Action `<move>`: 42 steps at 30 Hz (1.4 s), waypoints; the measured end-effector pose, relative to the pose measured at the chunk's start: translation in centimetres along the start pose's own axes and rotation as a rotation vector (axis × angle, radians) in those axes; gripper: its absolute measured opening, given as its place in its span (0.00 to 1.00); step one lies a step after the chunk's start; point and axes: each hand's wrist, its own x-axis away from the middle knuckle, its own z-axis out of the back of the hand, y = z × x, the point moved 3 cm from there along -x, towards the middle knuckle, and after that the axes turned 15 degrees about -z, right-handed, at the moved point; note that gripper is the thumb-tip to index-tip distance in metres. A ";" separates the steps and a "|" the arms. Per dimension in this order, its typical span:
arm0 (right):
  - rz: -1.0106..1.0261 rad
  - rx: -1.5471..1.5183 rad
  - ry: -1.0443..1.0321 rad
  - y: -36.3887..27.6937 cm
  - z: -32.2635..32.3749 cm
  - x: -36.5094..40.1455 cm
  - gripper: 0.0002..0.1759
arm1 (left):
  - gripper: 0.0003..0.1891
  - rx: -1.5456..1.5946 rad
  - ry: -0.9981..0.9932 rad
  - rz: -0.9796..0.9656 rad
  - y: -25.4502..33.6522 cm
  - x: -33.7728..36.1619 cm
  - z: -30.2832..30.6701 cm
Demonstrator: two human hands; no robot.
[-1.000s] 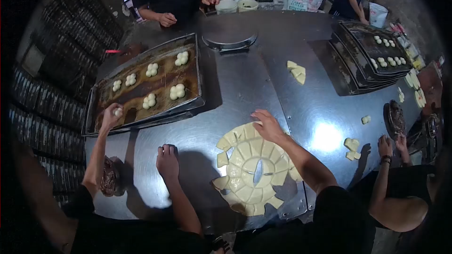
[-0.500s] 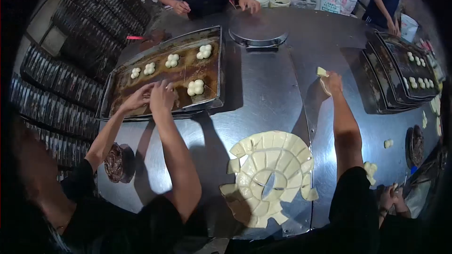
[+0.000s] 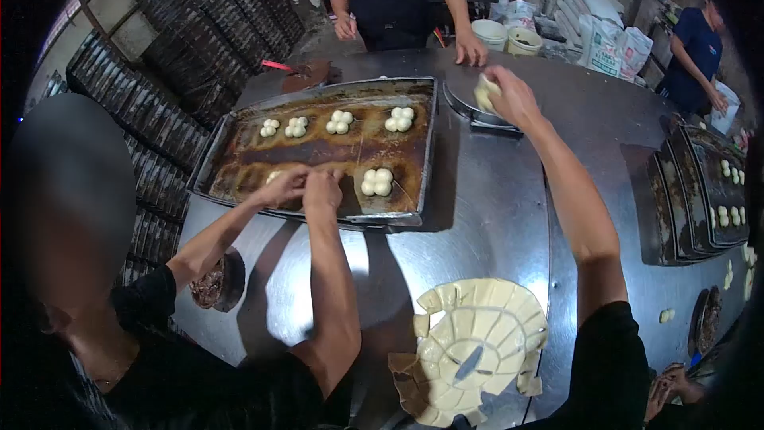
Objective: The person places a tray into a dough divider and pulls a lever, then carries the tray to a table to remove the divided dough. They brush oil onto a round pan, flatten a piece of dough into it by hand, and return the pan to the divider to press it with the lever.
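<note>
My right hand point(image 3: 513, 98) is closed around pale dough pieces point(image 3: 485, 94) over a round metal pan point(image 3: 497, 119) on a low base. My left hand is out of view. Close to my body, a flat, round sheet of dough point(image 3: 497, 326) lies on the metal table point(image 3: 493, 231), cut into many wedges and strips. A dark opening shows at its middle. Some cut pieces stick out at its left and lower edges.
A co-worker's two hands point(image 3: 306, 187) work over a baking tray point(image 3: 430, 151) holding clusters of dough balls point(image 3: 377, 182). Another person's hand point(image 3: 471, 49) rests beyond the pan. Stacked trays point(image 3: 676, 191) stand at right; a dish of dark filling point(image 3: 208, 283) sits at left.
My right hand has moved forward and left with the dough, from the bare tabletop to the round pan. The camera view has shifted, so the tray and dough sheet appear lower and farther right.
</note>
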 end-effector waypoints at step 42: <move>0.063 0.527 0.257 7.8 -12.6 5.3 0.10 | 0.06 -0.234 0.612 1.083 -30.6 30.3 10.5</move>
